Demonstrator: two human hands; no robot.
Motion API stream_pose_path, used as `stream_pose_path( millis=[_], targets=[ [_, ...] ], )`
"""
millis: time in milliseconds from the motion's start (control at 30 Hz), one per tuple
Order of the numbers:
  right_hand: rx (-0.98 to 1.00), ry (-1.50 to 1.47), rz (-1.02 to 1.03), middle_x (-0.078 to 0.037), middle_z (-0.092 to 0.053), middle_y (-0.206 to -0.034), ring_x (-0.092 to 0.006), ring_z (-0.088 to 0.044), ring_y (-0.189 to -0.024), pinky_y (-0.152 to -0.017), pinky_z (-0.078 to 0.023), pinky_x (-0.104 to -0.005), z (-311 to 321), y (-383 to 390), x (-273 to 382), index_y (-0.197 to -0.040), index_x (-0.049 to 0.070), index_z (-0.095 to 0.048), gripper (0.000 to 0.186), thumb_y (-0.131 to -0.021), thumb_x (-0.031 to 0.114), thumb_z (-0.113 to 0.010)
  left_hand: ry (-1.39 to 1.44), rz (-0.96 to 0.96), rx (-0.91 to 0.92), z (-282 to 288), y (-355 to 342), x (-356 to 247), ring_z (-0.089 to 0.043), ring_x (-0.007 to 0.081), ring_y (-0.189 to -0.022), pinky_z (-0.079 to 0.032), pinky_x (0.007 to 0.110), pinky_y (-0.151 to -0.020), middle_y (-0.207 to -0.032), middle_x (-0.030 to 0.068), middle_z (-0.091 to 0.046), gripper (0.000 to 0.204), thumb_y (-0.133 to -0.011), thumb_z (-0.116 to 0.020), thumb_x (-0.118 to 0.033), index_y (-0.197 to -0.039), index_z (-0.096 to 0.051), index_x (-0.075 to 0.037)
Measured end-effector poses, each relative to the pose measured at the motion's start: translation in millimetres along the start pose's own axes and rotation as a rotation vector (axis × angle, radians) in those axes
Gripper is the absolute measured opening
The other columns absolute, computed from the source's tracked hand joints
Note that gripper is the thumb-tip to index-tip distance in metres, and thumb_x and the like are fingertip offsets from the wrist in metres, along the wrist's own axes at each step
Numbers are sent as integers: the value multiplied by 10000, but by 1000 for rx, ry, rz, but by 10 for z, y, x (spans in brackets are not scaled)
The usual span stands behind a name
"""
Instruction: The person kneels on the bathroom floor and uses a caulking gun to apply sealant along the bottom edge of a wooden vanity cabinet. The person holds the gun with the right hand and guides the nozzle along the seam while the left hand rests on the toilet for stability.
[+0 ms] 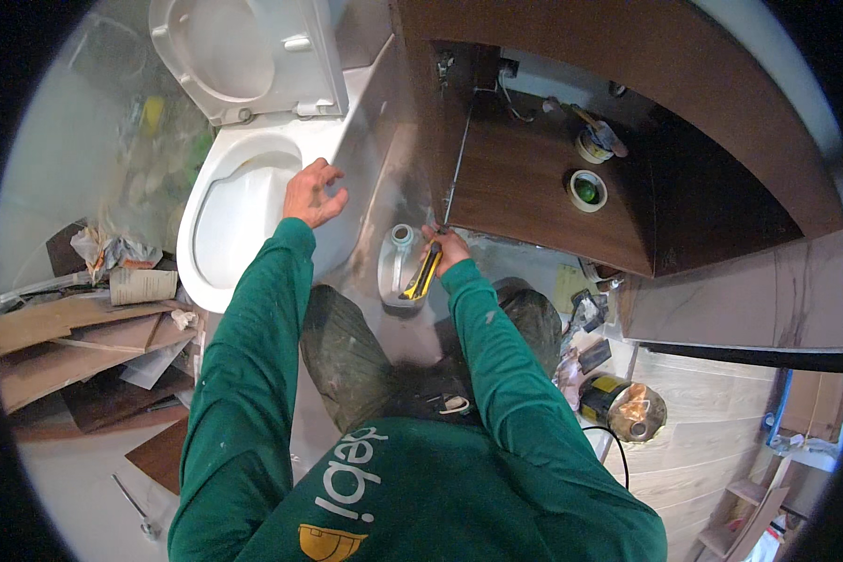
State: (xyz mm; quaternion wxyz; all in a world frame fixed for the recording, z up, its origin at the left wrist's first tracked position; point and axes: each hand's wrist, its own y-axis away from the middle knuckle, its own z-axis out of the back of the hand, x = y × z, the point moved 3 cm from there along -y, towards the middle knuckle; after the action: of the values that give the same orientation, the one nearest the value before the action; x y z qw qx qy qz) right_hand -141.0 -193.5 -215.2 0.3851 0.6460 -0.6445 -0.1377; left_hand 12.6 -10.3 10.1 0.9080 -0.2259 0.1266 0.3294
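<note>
My right hand point(451, 247) is closed around a yellow and black utility knife point(425, 272), its fingers at the near left corner of the open brown cabinet point(534, 178). A thin pale line point(458, 159) runs along the cabinet's inside left edge and ends by those fingers. Just under the knife stands a translucent plastic jug point(391, 267) with a round neck. My left hand point(315, 195) hangs over the right side of the white toilet bowl point(197, 225), fingers bent and thumb apart, with nothing in it. Whether it touches the rim I cannot tell.
Inside the cabinet are a roll of tape point(599, 192) and a small tub point(593, 147) with a brush. Cut boards point(84, 328) are piled at left. A black and yellow round container point(618, 407) and small debris lie at right. The toilet lid point(253, 56) is raised.
</note>
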Motion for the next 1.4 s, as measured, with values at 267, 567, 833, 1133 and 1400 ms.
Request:
stream_pose_path(
  millis=[267,567,833,1133,1400],
  targets=[
    [2,-19,-29,-62,-659,-1086,-217,-533,-588,-503,-478,-453,-40,-262,117,-1155,143,-494,272,-912,34,-550,-35,41,-3,-54,-79,36,-626,285,-813,-508,385,-739,-849,105,-595,326,-693,-677,-240,-956,-688,-47],
    [52,74,2,-52,-659,-1106,-198,-535,-594,-501,-491,-400,1,-110,60,-1153,152,-499,275,-914,17,-484,-10,11,-4,-2,-65,44,-623,306,-812,-509,396,-726,-855,107,-600,323,-682,-675,-249,-943,-685,-60],
    [-29,199,88,-68,-656,-1091,-206,-542,-591,-503,-498,-437,-93,-172,63,-1160,146,-474,281,-903,34,-476,4,50,-11,-53,-60,58,-625,309,-804,-511,412,-724,-844,107,-604,314,-683,-675,-253,-944,-690,-81],
    [46,-6,-93,-85,-649,-1083,-215,-556,-641,-560,-497,-429,140,-78,-15,-1253,168,-431,404,-895,10,-530,35,37,-26,-29,-61,81,-628,310,-804,-515,416,-719,-838,115,-603,306,-686,-680,-260,-923,-684,-66],
    [88,58,31,-81,-568,-1318,-231,-581,-745,-614,-505,-418,426,250,65,-1316,164,-440,382,-949,59,-442,28,-16,-43,-20,-61,98,-612,318,-784,-499,428,-696,-815,121,-585,316,-683,-673,-253,-917,-675,-41]
  ],
)
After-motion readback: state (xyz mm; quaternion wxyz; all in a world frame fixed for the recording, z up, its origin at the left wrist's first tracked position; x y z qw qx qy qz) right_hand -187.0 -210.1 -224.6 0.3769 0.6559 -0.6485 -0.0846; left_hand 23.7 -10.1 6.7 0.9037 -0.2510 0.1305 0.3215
